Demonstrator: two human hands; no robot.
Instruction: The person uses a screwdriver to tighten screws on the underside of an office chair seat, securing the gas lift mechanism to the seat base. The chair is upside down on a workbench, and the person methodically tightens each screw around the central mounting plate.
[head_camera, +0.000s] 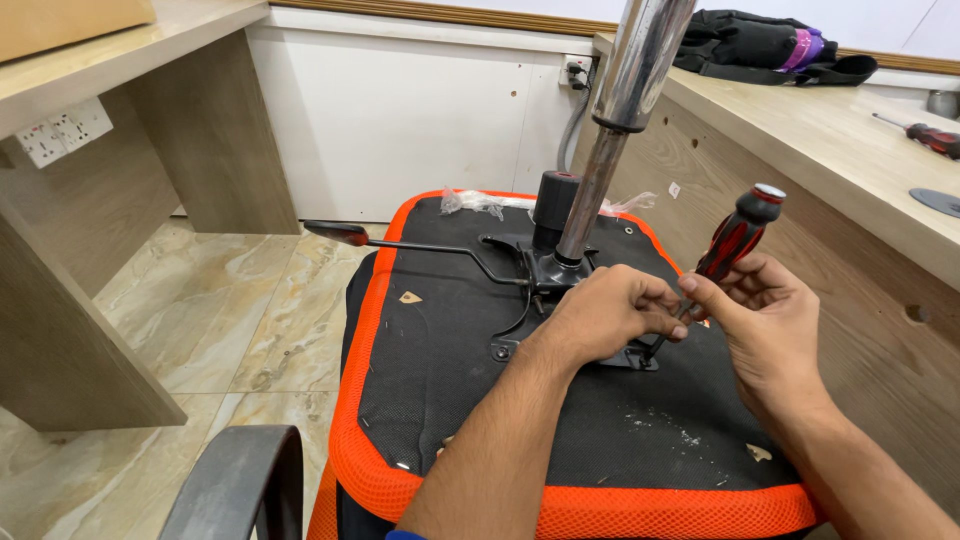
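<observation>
You have an office chair seat (470, 400) turned upside down in front of you, its black fabric underside facing up and its orange mesh edge running around the rim, so that the black metal mechanism plate (545, 270) bolted to the underside lies open to your reach. Your right hand (765, 320) is closed around the red-and-black handle of a screwdriver (735, 240), held tilted with the handle up and away from you and the shaft slanting down toward the near corner of the plate; the tip itself is hidden behind your fingers. Your left hand (610, 310) is curled shut over that same corner, fingertips pinched near the shaft, seemingly to steady the tool or a small fastener, though what it pinches cannot be made out. The chrome gas-lift column (620, 110) rises from the centre of the plate and leaves the top of the view, and a thin black lever with a flat paddle end (340, 233) sticks out to the left over the tiled floor (230, 310). A crumpled clear plastic bag (475, 202) rests at the far edge of the seat. On the wooden bench (820, 140) to your right lie a second screwdriver (925, 135) and a black bag (760, 45), well apart from your hands. A curved grey armrest (240, 485) shows at the lower left.
</observation>
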